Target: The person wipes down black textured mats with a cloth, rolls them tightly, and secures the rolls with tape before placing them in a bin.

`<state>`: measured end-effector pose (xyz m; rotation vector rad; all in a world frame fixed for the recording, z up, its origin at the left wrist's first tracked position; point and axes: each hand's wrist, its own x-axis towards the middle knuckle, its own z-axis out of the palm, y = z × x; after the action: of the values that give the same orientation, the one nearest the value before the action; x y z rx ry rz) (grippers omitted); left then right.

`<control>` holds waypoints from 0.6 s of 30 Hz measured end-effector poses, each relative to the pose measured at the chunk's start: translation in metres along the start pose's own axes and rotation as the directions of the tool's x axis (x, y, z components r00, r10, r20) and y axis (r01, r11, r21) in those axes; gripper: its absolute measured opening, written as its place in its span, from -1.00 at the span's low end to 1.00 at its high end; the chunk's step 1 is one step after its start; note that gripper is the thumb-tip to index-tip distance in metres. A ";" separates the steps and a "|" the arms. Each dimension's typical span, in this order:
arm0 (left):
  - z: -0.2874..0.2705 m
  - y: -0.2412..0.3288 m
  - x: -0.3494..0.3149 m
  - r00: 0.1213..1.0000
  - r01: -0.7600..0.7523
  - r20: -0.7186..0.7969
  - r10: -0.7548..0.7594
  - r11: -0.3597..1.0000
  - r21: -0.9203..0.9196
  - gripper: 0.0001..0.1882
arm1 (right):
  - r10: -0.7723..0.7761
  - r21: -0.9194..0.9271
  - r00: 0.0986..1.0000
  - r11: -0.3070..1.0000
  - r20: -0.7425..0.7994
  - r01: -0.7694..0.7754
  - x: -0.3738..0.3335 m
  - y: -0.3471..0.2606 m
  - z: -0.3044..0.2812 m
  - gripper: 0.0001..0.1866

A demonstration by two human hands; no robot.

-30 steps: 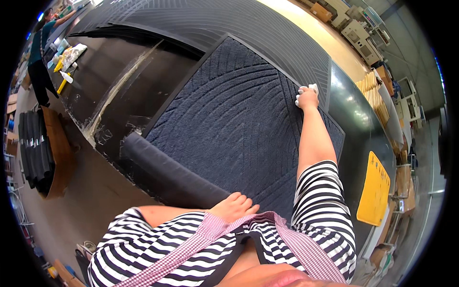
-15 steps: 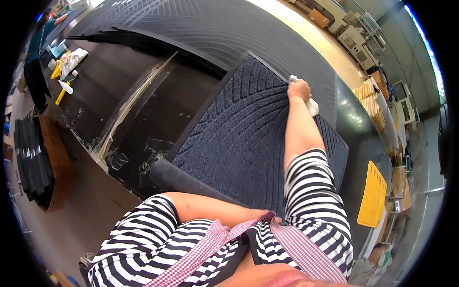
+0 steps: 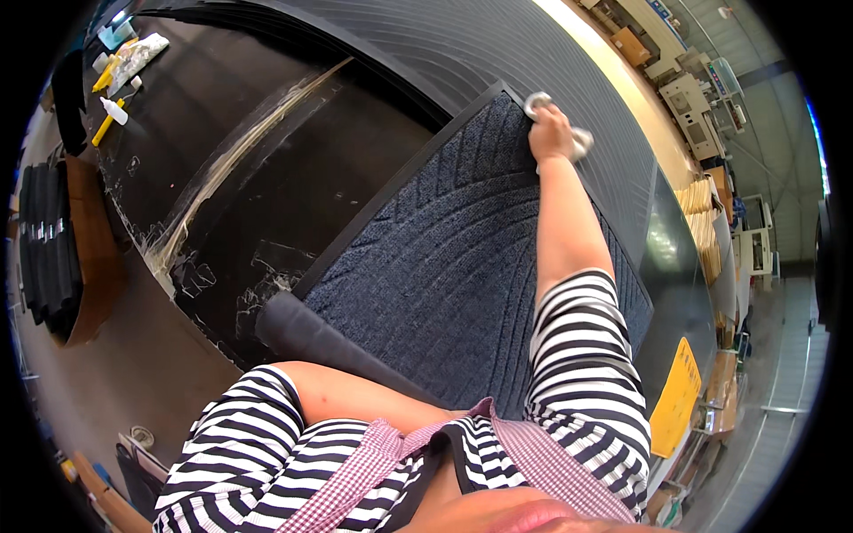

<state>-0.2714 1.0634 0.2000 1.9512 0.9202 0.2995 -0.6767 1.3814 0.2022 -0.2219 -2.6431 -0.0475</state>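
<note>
A dark blue-grey ribbed floor mat point(image 3: 418, 266) with a black border lies in front of me on the dark table. My right hand point(image 3: 551, 135), arm stretched far out, is closed around a whitish cloth point(image 3: 583, 142) at the mat's far border. Part of the cloth sticks out on either side of the fingers. The mat's near edge point(image 3: 333, 346) is curled over in a roll close to my body. My left forearm point(image 3: 364, 400) crosses in front of my waist along this roll; the left hand itself is hidden behind the checked apron point(image 3: 489, 426).
More dark grooved mats point(image 3: 426, 53) lie stacked beyond. A strip of tape point(image 3: 240, 147) crosses the black tabletop at left, with a white squeeze bottle point(image 3: 114, 111) near its far left edge. Dark rolled mats point(image 3: 44, 249) stand left. A yellow sheet point(image 3: 677, 400) is at right.
My right hand has moved a little farther out along the mat's far border with the cloth. The view has shifted, and the mat's rolled near edge appears farther left.
</note>
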 end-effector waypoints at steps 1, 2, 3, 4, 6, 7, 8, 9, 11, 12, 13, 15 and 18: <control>-0.002 0.000 0.000 1.000 -0.003 0.002 0.003 1.000 0.009 -0.37 | 0.049 -0.119 0.996 0.992 0.076 -0.040 -0.008 0.016 -0.006 -0.77; -0.003 -0.002 0.000 1.000 0.002 -0.004 -0.002 1.000 0.012 -0.37 | 0.126 -0.144 0.986 0.983 0.113 -0.109 -0.010 0.011 -0.012 -0.77; -0.006 -0.004 0.000 1.000 0.005 -0.014 -0.005 1.000 0.017 -0.37 | 0.200 -0.172 0.969 0.970 0.149 -0.173 -0.007 0.003 -0.017 -0.77; -0.005 -0.004 0.001 1.000 -0.007 -0.009 0.008 1.000 0.029 -0.37 | 0.270 -0.250 0.946 0.942 0.179 -0.222 0.001 -0.004 -0.017 -0.74; -0.005 -0.001 0.005 0.999 -0.031 -0.008 0.031 0.999 0.032 -0.37 | 0.282 -0.287 0.952 0.928 0.121 -0.238 0.024 -0.019 0.000 -0.72; -0.007 -0.001 0.007 0.999 -0.038 -0.017 0.039 0.999 0.026 -0.37 | 0.251 -0.276 0.958 0.939 0.138 -0.206 0.034 -0.045 0.000 -0.70; -0.008 0.001 0.009 0.998 -0.057 -0.016 0.058 0.998 0.025 -0.37 | 0.246 -0.249 0.965 0.944 0.088 -0.218 0.036 -0.055 0.008 -0.70; -0.005 0.002 0.006 0.997 -0.072 -0.020 0.073 0.997 0.021 -0.37 | 0.245 -0.229 0.969 0.945 0.025 -0.233 0.038 -0.057 0.012 -0.70; -0.006 0.003 0.002 0.996 -0.083 -0.036 0.084 0.996 0.027 -0.38 | 0.164 -0.021 0.983 0.986 -0.088 -0.166 0.027 -0.060 0.011 -0.71; -0.008 0.002 0.001 0.995 -0.086 -0.051 0.088 0.996 0.025 -0.38 | 0.050 0.030 0.996 0.998 -0.080 -0.048 0.024 -0.065 0.008 -0.74; -0.010 0.001 0.000 0.993 -0.086 -0.076 0.087 0.996 0.020 -0.38 | 0.028 0.083 0.995 0.996 -0.096 -0.020 0.014 -0.089 0.001 -0.76; -0.011 0.002 -0.001 0.991 -0.104 -0.083 0.105 0.994 0.014 -0.38 | -0.104 0.159 0.987 0.980 -0.122 0.123 -0.013 -0.110 -0.008 -0.80; -0.019 0.005 -0.001 0.985 -0.101 -0.139 0.103 0.995 0.017 -0.38 | -0.389 0.243 0.921 0.892 -0.019 0.381 -0.079 -0.170 -0.024 -0.87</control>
<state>-0.2794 1.0734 0.2145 2.0098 0.9135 0.4972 -0.6249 1.2005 0.1868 0.3903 -2.6503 0.1498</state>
